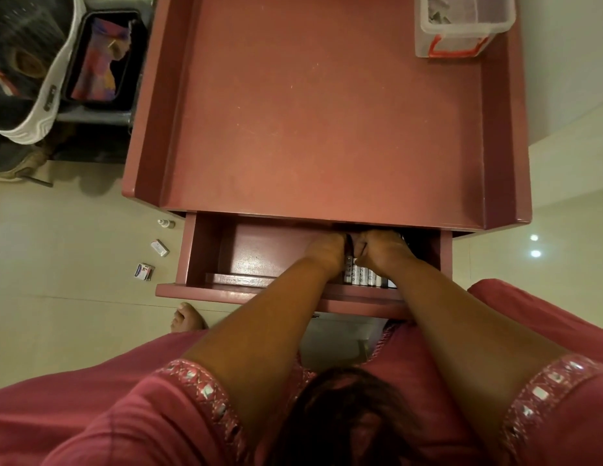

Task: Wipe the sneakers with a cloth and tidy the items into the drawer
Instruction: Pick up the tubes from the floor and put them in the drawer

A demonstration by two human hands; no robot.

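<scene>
Pink embroidered sleeves and dark hair fill the bottom edge; both bare forearms reach forward and down into the open maroon wooden drawer (206,253) of the maroon cabinet. Left hand (327,250) and right hand (382,245) sit side by side, nearly touching, deep at the drawer's back right part. Fingers of both curl downward around something dark between them, but what exactly they hold is hidden, so the grip cannot be told for sure. Just below the hands, a row of small silver-grey tubes or boxes (364,279) stands against the drawer's front wall.

Progress, as a judgement: tidying stage is underway, some items already in the drawer. Not done: 3 small items on the beige floor left of the drawer, a small white bottle (165,224), a small white box (160,247) and a white-and-blue box (144,271), probably need putting away. Grey-and-white sneakers (27,79) sit on a rack at top left, well apart from the drawer; whether they are wiped cannot be told. No cloth visible. Maroon worktop (327,112) carries a clear plastic box with red handle (461,25) at its far right corner.
</scene>
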